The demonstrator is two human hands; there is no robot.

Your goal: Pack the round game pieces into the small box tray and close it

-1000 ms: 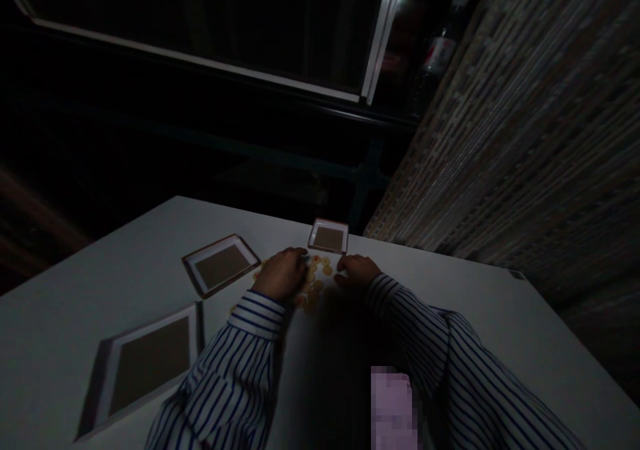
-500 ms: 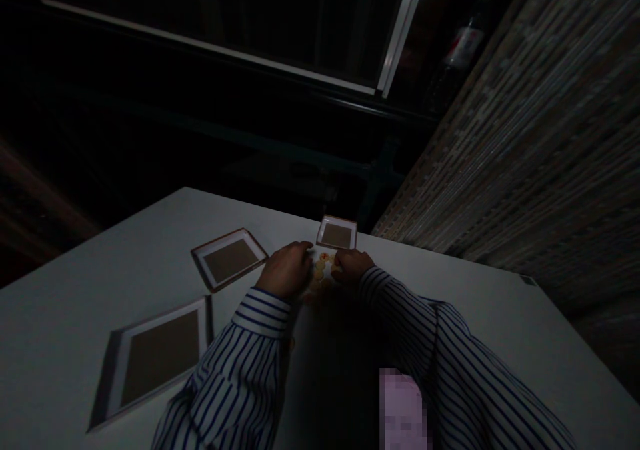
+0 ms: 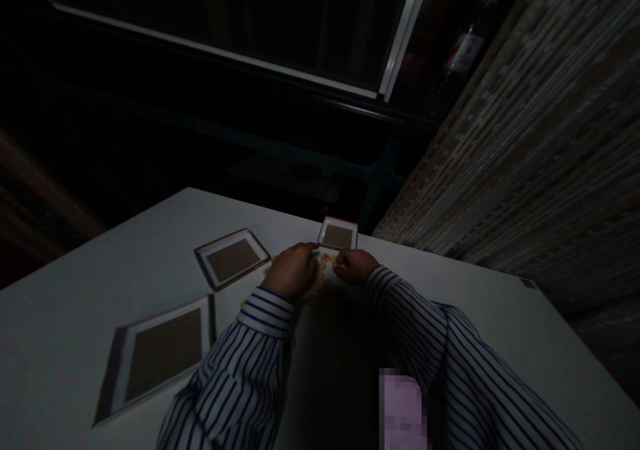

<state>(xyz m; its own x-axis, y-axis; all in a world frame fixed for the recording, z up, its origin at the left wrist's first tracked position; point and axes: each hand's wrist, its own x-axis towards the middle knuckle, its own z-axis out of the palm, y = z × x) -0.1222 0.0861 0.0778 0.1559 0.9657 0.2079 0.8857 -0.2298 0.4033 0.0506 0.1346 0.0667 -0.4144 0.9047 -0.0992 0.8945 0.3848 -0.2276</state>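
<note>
Small round yellowish discs (image 3: 321,271), one with a reddish mark, lie on the white table between my hands. My left hand (image 3: 291,271) is closed beside them on the left, its fingers curled down and one fingertip near the small tray-like box (image 3: 338,236). On the right, my right hand (image 3: 357,266) is closed with bent fingers at the edge of the discs. What either hand holds, if anything, is hidden by the fingers and the dim light. More discs show partly behind my left hand and by its wrist.
A second shallow box (image 3: 233,261) with a brown inside lies left of my left hand. Nearer stands a larger one (image 3: 164,355). The white table (image 3: 450,317) ends at a dark gap behind. Stacked slatted material (image 3: 500,143) rises at right, with a bottle (image 3: 465,50) beyond.
My left hand's fingers have curled in more closely over the discs. The right hand has shifted slightly, its fingers still bent. The view has moved a little.
</note>
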